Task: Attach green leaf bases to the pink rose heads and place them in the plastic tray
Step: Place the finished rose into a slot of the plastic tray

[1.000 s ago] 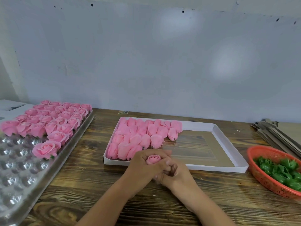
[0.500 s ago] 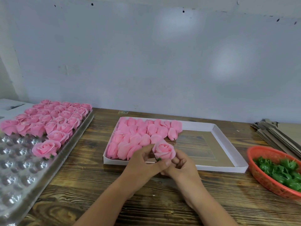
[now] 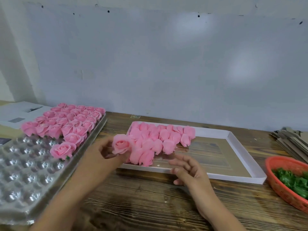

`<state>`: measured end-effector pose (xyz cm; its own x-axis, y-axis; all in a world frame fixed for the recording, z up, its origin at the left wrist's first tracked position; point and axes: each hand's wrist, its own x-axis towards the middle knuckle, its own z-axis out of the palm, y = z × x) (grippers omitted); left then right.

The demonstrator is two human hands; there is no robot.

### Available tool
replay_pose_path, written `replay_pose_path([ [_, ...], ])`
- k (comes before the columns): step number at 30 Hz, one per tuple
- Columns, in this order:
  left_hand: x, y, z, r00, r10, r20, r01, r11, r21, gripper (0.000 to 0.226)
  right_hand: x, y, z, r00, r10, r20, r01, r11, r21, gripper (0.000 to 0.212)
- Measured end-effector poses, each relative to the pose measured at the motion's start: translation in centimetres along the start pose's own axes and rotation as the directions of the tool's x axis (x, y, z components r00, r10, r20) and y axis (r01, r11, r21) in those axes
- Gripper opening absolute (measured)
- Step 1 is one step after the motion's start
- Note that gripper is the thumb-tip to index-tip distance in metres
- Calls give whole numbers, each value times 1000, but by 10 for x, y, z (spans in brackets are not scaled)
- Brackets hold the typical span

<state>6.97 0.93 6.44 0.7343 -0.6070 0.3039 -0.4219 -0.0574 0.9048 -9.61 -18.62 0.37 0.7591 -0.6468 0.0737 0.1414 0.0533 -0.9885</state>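
My left hand point(image 3: 106, 153) holds a pink rose head point(image 3: 122, 144) by its underside, lifted between the clear plastic tray point(image 3: 25, 177) and the white box point(image 3: 233, 176). The rose's base is hidden by my fingers. My right hand point(image 3: 188, 170) hovers over the box's front edge with relaxed fingers and nothing in it. Finished roses point(image 3: 70, 122) fill the far rows of the plastic tray. Several unopened pink rose heads point(image 3: 156, 140) lie in the left part of the white box. Green leaf bases point(image 3: 293, 180) sit in an orange basket point(image 3: 280, 185) at the right.
The wooden table point(image 3: 150, 202) runs up to a pale wall. A stack of flat cardboard point(image 3: 293, 142) lies at the back right. Papers point(image 3: 18, 112) lie at the back left behind the plastic tray.
The rose came out from between both hands; my left hand carried it leftward toward the plastic tray. My right hand let go and opened.
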Motion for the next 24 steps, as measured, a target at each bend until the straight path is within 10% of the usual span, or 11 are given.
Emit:
replay_pose_path([
  [10, 47, -90, -200, 884, -178, -433, 256, 958, 128, 45, 0, 0, 3, 1000, 6, 0, -6, 999, -35, 38],
  [24, 88, -134, -166, 936, -193, -293, 311, 843, 439, 29, 0, -4, 1, 999, -7, -40, 6, 999, -38, 36],
])
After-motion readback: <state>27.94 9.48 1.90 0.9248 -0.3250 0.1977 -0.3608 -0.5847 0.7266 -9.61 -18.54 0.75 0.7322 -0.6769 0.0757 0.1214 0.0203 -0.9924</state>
